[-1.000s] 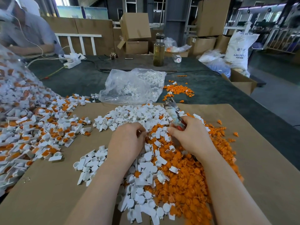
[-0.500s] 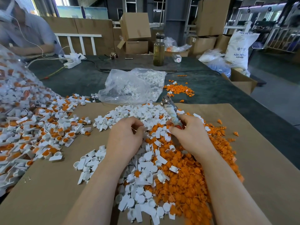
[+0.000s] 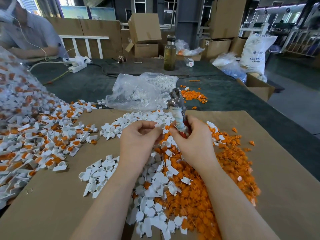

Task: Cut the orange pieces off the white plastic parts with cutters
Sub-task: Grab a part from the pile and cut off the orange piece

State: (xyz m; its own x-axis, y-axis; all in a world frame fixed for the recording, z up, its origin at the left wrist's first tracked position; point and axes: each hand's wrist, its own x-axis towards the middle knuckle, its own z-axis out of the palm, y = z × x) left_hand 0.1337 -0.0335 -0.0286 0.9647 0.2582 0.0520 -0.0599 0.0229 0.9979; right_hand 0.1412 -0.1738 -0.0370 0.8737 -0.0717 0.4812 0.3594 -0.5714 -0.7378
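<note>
My right hand [image 3: 192, 141] grips the cutters [image 3: 177, 108] by their tape-wrapped handles, metal jaws pointing up and away. My left hand [image 3: 140, 137] pinches a small white plastic part [image 3: 161, 126] at its fingertips, just left of the cutter handles. Below both hands lies a mixed heap of cut orange pieces [image 3: 204, 196] and trimmed white parts [image 3: 155, 187]. A big pile of white parts with orange pieces still attached [image 3: 39, 141] spreads out on the left.
Brown cardboard [image 3: 285, 187] covers the near table. A clear bag of white parts [image 3: 138, 90] lies behind the heap, a small orange scatter [image 3: 192, 96] beside it. A bottle [image 3: 170, 52], a power strip [image 3: 78, 66] and boxes stand farther back. Another person sits at far left.
Both hands have lifted off the heap. The left hand came up with a white part pinched in its fingertips, and the cutters tilted more upright.
</note>
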